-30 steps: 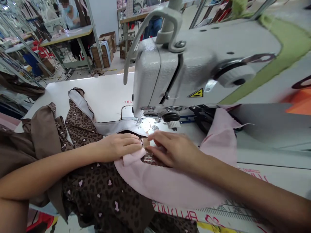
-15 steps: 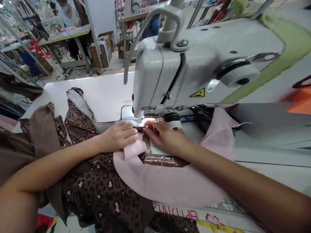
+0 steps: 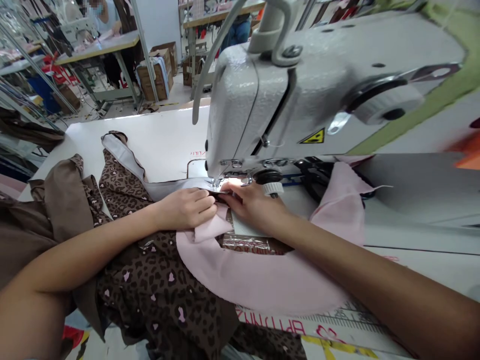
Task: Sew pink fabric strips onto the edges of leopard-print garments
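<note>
A white sewing machine (image 3: 240,100) stands over the work, its lit presser foot (image 3: 216,183) on the fabric edge. My left hand (image 3: 189,209) is closed on the fabric just left of the foot, fingers curled on the edge of a leopard-print garment (image 3: 157,280) lined with a grey strip (image 3: 165,189). My right hand (image 3: 258,207) pinches the fabric edge close to the needle; its fingertips are partly hidden behind the machine head. From between the hands a curved pale pink fabric piece (image 3: 255,282) spreads toward me and under my right forearm.
Black-handled scissors (image 3: 313,182) lie beneath the machine arm. Printed ruler markings (image 3: 348,317) run along the table's front edge. Brown fabric (image 3: 67,200) hangs at the left. Farther back, a person (image 3: 107,20) sits at another table (image 3: 101,47) near cardboard boxes (image 3: 152,80).
My right fingers have shifted slightly at the fabric edge by the needle. The small pink flap under my left hand has moved a little right. The head view has shifted slightly.
</note>
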`<state>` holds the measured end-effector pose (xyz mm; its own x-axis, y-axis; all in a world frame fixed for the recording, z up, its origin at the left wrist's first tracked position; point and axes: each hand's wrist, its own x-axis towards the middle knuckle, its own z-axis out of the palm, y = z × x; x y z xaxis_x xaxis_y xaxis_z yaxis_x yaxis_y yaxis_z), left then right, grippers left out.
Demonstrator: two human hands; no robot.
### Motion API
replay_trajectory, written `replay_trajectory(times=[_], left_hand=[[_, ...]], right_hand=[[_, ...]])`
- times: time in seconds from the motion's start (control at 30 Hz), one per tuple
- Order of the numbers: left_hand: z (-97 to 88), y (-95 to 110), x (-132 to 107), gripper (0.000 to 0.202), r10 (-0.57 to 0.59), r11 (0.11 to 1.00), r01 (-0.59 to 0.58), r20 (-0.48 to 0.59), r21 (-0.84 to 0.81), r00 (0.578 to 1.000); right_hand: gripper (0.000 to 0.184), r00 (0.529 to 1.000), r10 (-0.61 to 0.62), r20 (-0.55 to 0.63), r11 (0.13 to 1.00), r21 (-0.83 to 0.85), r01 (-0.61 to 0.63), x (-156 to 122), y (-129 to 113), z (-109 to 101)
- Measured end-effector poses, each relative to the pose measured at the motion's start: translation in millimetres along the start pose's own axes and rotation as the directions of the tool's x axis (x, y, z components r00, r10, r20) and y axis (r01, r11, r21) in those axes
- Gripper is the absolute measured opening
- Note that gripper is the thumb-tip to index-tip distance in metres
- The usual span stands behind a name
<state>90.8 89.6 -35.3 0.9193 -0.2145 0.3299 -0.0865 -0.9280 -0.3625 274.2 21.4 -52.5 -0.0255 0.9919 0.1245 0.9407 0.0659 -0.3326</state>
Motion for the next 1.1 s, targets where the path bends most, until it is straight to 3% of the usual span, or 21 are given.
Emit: replay_trajectory(times=[0.2, 0.33, 0.57, 0.77, 1.1], left_hand=[[4.1, -6.1, -1.8, 0.013, -0.174, 0.983, 0.173, -0.015, -0.058, 0.985], [5.7, -6.6, -2.6, 0.013, -0.193, 0.974, 0.183, -0.064, -0.136, 0.979], [7.2, -3.8, -4.2, 0.012, -0.269, 0.963, 0.269, -0.071, -0.01, 0.96], [6.3, -5.3, -2.9, 0.015, -0.176, 0.984, 0.176, 0.006, -0.014, 0.984], [8.6, -6.1, -2.5, 0.013, -0.194, 0.978, 0.198, -0.063, 0.062, 0.979]], right_hand=[[0.022, 0.995, 0.09, -0.033, 0.986, 0.146, -0.084, 1.4, 1.6, 0.5], [0.02, 0.992, 0.116, -0.05, 0.971, 0.215, -0.103, 2.0, 3.8, 0.3], [0.024, 0.988, 0.14, -0.063, 0.951, 0.285, -0.117, 2.7, 4.8, 3.6], [0.022, 0.987, 0.15, -0.06, 0.939, 0.32, -0.123, 1.1, 3.4, 1.1], [0.023, 0.986, 0.166, -0.012, 0.934, 0.322, -0.153, 2.1, 6.1, 4.2]])
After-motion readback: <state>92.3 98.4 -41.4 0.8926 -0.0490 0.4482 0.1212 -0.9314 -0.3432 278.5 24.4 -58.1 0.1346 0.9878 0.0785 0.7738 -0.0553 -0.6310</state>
